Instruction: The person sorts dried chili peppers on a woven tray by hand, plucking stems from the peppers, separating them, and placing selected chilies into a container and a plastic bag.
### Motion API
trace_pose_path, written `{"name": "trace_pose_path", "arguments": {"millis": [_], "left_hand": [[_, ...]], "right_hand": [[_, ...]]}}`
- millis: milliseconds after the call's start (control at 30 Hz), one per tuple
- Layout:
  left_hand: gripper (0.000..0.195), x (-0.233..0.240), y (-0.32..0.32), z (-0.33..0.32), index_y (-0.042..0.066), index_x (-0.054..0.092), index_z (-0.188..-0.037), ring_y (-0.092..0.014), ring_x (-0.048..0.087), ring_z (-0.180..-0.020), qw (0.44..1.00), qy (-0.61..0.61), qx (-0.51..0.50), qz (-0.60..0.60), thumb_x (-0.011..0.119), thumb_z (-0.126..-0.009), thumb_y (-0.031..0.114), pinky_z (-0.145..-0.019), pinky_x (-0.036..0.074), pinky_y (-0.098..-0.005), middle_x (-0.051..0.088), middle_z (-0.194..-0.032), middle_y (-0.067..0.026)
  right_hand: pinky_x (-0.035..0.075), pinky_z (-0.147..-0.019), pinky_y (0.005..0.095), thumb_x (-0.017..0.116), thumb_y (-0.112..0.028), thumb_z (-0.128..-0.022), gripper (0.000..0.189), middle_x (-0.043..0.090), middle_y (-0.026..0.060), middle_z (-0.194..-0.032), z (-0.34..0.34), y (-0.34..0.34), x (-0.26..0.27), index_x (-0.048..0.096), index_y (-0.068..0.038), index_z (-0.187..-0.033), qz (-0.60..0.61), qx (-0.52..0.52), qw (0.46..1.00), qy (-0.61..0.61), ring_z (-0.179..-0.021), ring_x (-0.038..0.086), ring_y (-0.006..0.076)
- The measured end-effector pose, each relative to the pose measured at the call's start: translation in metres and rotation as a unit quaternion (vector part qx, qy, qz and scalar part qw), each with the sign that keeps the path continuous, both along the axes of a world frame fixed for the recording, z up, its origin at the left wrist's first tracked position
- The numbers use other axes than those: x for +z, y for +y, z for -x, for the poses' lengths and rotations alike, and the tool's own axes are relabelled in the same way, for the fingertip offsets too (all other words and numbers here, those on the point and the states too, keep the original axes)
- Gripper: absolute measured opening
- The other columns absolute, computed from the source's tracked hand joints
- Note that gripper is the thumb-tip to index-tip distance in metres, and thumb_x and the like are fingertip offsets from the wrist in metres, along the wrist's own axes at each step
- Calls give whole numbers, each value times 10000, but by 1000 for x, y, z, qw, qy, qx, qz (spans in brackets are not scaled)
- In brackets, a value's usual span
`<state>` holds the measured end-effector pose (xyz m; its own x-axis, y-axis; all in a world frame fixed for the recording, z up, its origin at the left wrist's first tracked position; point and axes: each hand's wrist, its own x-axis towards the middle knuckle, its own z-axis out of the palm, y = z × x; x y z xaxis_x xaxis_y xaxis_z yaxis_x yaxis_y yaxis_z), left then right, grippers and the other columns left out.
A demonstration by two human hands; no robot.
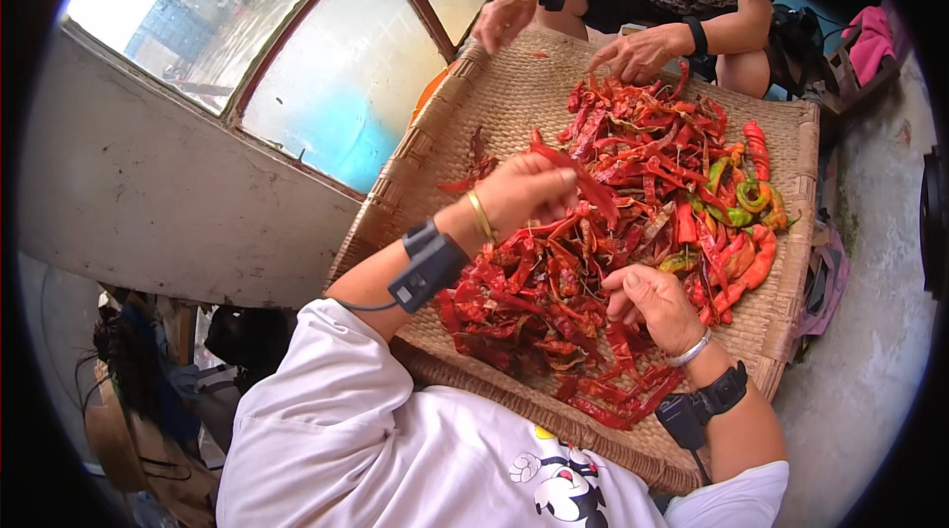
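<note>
A broad woven tray (pixel 511 94) lies before me, heaped with dried red chili peppers (pixel 534 305). My left hand (pixel 523 194), with a gold bracelet at the wrist, grips a long red chili pepper (pixel 586 183) above the pile; the chili is slightly blurred. Over the near right part of the heap is my right hand (pixel 652 302), its thumb and fingers curled close together. Whether anything is between those fingertips cannot be told. Green and orange peppers (pixel 749 205) lie at the right of the pile. A few darker chilies (pixel 478 157) rest left of it.
Across the tray sits another person, one hand (pixel 641 53) at the heap's far edge and the other (pixel 508 20) over the tray's far left corner. A framed window (pixel 334 76) and wall (pixel 178 179) border the left. A pink cloth (pixel 871 38) lies at the far right.
</note>
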<state>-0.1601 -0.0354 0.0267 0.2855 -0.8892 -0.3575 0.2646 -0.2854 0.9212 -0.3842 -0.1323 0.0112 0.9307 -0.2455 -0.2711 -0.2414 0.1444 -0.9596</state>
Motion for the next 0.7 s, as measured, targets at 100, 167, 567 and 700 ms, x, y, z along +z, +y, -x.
{"name": "trace_pose_path", "arguments": {"millis": [100,167,567,700], "left_hand": [[187,6,0,-62,22,519,-943,-101,561,-622,971,80,186,130,422,-890,172,-547,488,-227,572,-752,-29],[230,12,8,-93,-1,509,-921,-108,567,-626,900,150,347,215,416,-893,207,-546,491,-218,608,-784,-65],[234,37,13,4,23,640,-821,-174,592,-661,780,-355,-498,-129,583,-757,241,-597,458,-289,627,-731,-96],[295,-13,20,44,30,644,-778,-256,580,-673,651,-356,-655,-144,564,-735,311,-625,442,-348,619,-735,-126]], "right_hand": [[432,-553,210,411,-314,-882,354,560,24,-658,-1,-2,-3,568,1,-919,12,-1,1000,-6,-596,514,82],[434,-553,211,416,-302,-883,339,558,21,-655,-3,-1,-1,572,-3,-916,15,6,1000,-9,-592,514,82],[468,-621,287,550,-312,-773,345,614,119,-791,5,-13,2,591,-19,-950,173,389,900,90,-692,601,184],[476,-614,318,553,-343,-763,384,618,130,-796,12,6,-8,578,-39,-996,230,499,828,113,-684,603,234]]}}
